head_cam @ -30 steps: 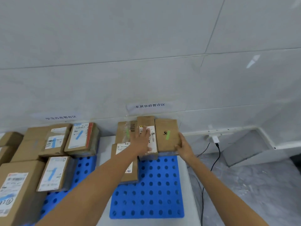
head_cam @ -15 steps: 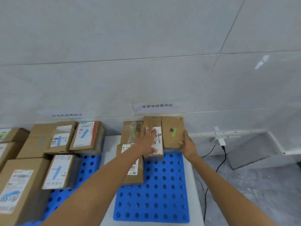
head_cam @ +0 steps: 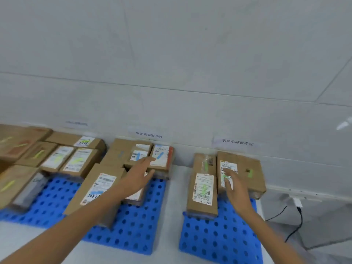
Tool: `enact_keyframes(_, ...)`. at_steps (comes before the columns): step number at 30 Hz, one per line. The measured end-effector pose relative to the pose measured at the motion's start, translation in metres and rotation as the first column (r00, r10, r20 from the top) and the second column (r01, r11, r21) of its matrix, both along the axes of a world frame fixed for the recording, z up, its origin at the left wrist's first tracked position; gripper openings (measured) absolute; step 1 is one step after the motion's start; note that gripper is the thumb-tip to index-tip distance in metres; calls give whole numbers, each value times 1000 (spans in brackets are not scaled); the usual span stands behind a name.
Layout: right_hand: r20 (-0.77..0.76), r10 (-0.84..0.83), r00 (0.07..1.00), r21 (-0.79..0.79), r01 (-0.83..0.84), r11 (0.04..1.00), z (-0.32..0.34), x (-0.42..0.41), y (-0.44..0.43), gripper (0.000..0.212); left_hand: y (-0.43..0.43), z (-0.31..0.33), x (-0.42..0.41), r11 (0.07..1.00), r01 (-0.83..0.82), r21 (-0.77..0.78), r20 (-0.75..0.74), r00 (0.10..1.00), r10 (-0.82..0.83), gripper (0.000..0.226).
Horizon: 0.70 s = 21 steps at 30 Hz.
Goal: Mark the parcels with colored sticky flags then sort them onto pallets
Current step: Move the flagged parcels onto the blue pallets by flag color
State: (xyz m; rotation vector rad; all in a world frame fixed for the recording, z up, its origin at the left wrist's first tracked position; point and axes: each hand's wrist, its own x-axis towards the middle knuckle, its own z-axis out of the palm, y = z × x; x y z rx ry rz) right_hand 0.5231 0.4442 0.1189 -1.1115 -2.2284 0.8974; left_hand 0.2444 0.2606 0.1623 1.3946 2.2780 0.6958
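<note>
Blue pallets (head_cam: pixel 219 241): left grip (head_cam: pixel 139 174), right grip (head_cam: pixel 235 188) open

Pale tiled wall (head_cam: pixel 171 54), paper signs (head_cam: pixel 237 142) taped low on it, white plug (head_cam: pixel 297 202) with black cable (head_cam: pixel 297 228), grey floor (head_cam: pixel 327 221)

Front half of the right pallet (head_cam: pixel 219 239) is bare on my feed, easy room to come in low; its back half is blocked by green-flagged parcels (head_cam: pixel 202 195) jammed against the wall (head_cam: pixel 190 73); the white strip (head_cam: pixel 172 204) between pallets runs open right to the wall; the middle pallet (head_cam: pixel 135 231) is crowded, only the front-right corner free; a black cable (head_cam: pixel 300 220) dangles far right.
</note>
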Motion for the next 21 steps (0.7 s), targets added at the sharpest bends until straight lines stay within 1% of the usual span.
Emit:
enact_keyframes(2,-17,82,997,36,-81,996,9,-35,-38,25,-57,10,-28,998,-53,31,-15,998,53,30)
enact_keyframes(5,-34,238,971,23,-238,971,20,-96,-108,26,-151,21,-69,991,-129,38,0,992,129,27)
enact_keyframes(6,-19,295,955,23,-295,955,22,-118,-132,27,-183,23,-81,990,-139,36,10,990,139,26)
enact_keyframes(7,-21,347,938,35,-346,937,22,-138,-157,27,-215,24,-94,989,-140,42,-12,990,141,25)
enact_keyframes(9,-37,398,917,12,-397,918,24,-178,-203,27,-278,28,-119,984,-173,33,-71,982,175,24)
enact_keyframes(10,-30,409,912,-17,-409,912,27,-198,-227,26,-308,32,-131,977,-210,28,-73,975,211,24)
enact_keyframes(14,6,496,868,-88,-494,865,29,-267,-316,24,-425,43,-172,944,-323,63,-52,944,327,18)
enact_keyframes(16,3,541,841,-102,-538,837,28,-294,-356,25,-475,41,-187,915,-401,40,-38,915,402,18)
enact_keyframes(21,25,646,763,-177,-632,754,23,-346,-438,24,-569,28,-213,856,-515,45,2,857,516,22)
